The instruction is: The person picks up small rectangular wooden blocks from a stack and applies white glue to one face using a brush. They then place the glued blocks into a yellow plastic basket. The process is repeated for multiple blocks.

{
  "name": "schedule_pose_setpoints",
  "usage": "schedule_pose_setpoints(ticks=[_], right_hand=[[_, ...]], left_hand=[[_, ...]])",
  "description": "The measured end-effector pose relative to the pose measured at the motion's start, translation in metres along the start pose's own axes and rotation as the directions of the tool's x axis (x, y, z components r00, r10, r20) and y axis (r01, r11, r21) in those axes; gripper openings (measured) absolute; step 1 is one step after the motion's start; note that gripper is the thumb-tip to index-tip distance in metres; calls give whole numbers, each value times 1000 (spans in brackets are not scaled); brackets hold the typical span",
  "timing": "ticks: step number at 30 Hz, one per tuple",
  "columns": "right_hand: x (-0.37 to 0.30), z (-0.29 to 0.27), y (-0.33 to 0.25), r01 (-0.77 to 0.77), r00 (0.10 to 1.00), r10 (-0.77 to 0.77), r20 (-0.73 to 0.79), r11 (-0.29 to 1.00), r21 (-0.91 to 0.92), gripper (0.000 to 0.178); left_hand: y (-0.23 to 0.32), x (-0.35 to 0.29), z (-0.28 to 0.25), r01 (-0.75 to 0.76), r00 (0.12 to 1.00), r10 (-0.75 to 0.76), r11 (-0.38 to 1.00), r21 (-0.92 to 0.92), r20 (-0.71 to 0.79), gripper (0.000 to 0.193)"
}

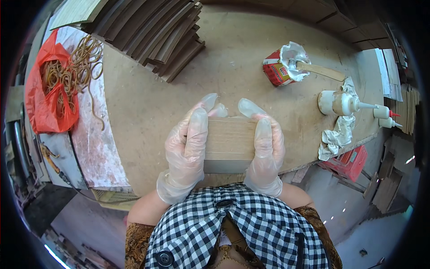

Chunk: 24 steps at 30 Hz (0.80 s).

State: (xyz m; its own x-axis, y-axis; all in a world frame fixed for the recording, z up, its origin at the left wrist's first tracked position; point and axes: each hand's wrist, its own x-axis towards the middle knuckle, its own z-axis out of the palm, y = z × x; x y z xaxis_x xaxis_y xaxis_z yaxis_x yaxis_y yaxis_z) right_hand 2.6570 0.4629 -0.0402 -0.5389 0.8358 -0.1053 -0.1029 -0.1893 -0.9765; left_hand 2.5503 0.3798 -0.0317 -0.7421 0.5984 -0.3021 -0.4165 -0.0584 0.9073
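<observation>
Ahead of the hands (186,145), bare surface (233,62) leaves a way between stacked boards (145,38) and red carton (274,72); a white bottle (330,103) obstructs the right side.

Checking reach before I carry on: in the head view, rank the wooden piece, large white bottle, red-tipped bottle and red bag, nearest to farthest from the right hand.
1. Wooden piece: touching the right hand.
2. Large white bottle: on the hand's right.
3. Red-tipped bottle: farther right.
4. Red bag: far left.
</observation>
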Motion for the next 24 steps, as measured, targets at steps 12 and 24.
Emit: schedule_pose_setpoints(ticks=[12, 24], right_hand=[[-3, 1, -2, -16, 1000, 16, 4, 1000, 6, 29], [-3, 3, -1, 50, 998, -49, 27, 999, -12, 31]], left_hand=[[16, -8, -6, 202, 965, -205, 979, 38, 163, 75], [12, -12, -13, -11, 961, -32, 988, 152, 275, 70]])
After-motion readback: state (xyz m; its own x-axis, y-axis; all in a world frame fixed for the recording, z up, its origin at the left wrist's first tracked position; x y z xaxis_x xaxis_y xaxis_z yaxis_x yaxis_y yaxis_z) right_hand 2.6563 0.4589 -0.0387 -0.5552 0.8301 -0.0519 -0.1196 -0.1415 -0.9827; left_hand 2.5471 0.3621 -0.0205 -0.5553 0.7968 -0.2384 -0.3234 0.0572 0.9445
